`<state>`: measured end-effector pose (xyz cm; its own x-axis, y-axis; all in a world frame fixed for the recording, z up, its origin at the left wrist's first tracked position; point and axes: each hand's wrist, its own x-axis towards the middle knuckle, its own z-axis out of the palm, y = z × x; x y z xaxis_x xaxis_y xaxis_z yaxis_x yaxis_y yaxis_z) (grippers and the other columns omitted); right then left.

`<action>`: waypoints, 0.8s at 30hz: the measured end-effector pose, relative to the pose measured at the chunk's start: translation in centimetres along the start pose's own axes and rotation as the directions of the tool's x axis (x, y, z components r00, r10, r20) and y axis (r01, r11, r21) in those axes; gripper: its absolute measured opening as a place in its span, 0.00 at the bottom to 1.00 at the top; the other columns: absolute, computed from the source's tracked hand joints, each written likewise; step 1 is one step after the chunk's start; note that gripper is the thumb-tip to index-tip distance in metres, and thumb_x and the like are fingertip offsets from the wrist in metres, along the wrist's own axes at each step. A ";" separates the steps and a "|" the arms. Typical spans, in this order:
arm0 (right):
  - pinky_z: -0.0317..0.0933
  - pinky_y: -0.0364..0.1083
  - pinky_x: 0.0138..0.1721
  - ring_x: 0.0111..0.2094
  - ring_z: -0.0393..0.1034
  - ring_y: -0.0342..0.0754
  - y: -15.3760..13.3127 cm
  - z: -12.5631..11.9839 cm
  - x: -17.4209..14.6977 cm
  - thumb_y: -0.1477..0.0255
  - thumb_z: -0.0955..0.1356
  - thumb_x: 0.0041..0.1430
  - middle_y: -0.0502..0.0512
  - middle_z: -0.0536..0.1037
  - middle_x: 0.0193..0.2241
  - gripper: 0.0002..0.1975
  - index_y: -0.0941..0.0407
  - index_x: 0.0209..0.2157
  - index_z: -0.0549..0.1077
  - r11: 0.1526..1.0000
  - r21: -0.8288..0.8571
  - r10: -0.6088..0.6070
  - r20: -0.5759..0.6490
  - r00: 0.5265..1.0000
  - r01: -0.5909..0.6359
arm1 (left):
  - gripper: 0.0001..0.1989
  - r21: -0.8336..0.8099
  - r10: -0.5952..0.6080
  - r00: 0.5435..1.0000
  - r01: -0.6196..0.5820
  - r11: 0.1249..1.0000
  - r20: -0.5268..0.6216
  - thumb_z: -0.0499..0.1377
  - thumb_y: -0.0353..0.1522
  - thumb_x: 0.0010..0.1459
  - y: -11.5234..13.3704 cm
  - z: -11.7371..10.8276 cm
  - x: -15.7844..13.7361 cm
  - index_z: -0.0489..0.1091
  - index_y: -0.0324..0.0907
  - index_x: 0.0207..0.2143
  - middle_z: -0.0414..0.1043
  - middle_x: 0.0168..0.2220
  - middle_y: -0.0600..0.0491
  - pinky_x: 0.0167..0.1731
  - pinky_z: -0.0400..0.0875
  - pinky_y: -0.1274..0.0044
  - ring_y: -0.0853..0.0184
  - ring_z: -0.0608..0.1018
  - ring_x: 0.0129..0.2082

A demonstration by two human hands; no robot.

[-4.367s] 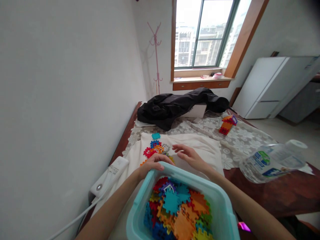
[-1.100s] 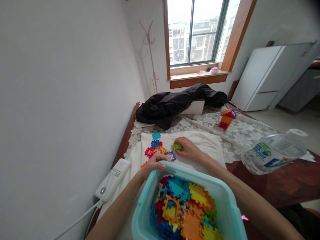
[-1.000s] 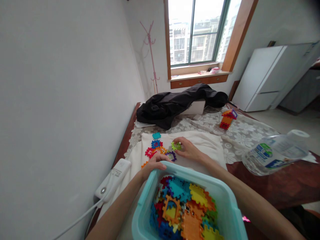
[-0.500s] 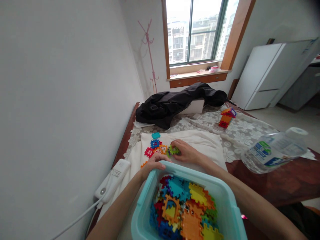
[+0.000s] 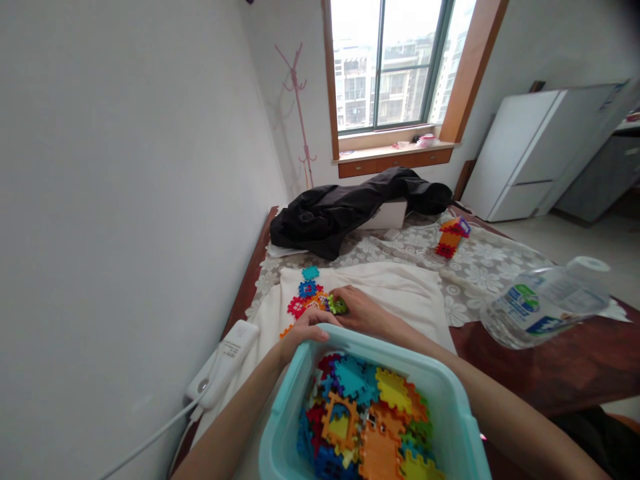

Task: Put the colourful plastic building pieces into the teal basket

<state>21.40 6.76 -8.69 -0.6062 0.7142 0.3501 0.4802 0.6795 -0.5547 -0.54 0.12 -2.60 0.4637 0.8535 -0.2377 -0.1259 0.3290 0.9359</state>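
- Head view: the right hand (image 5: 361, 312) pinches a green block (image 5: 337, 306) in its fingers, pressing it against the row of joined blocks (image 5: 306, 299) on the white cloth (image 5: 400, 293) covering the worktop.
- The left hand (image 5: 303, 329) curls closed over the far rim of the teal bin (image 5: 287, 407), which is full of coloured blocks.
- A water bottle (image 5: 545, 303) lies at right.

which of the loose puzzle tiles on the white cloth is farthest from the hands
The teal tile, alone at the far end of the row, beyond the blue tile and red tile.

Bare white cloth (image 5: 400, 293) right of block cluster (image 5: 310, 300); bin (image 5: 450, 407) blocks near side.
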 end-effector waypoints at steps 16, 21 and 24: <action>0.64 0.51 0.51 0.50 0.71 0.56 -0.1 0.2 0.3 0.59 0.74 0.67 0.61 0.78 0.48 0.20 0.55 0.52 0.72 0.998 -0.062 0.020 -0.027 0.999 -0.021 | 0.19 0.024 0.003 0.996 -0.005 1.000 0.094 0.70 0.36 0.39 -0.6 -0.8 0.5 0.85 0.35 0.35 0.82 0.30 0.45 0.31 0.68 0.74 0.60 0.78 0.29; 0.64 0.50 0.47 0.47 0.71 0.54 -0.4 0.4 0.9 0.59 0.74 0.67 0.59 0.78 0.44 0.18 0.55 0.49 0.72 0.995 -0.092 0.032 -0.015 0.999 -0.034 | 0.19 0.041 0.017 0.996 -0.020 0.999 0.085 0.69 0.36 0.39 -0.5 -0.6 0.4 0.85 0.35 0.34 0.82 0.29 0.46 0.30 0.67 0.76 0.62 0.77 0.28; 0.62 0.49 0.42 0.41 0.71 0.53 -0.3 -0.6 0.8 0.57 0.74 0.66 0.58 0.78 0.41 0.17 0.55 0.45 0.72 0.988 -0.148 0.034 -0.016 0.999 -0.036 | 0.18 0.047 0.022 0.999 -0.024 0.999 0.047 0.70 0.36 0.37 -0.5 -0.6 0.4 0.85 0.37 0.33 0.81 0.29 0.48 0.30 0.66 0.77 0.63 0.76 0.28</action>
<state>21.13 7.23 -7.82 -0.5797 0.7391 0.3430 0.5899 0.6711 -0.4491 -0.82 0.52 -3.26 0.5015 0.8406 -0.2047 -0.0954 0.2888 0.9526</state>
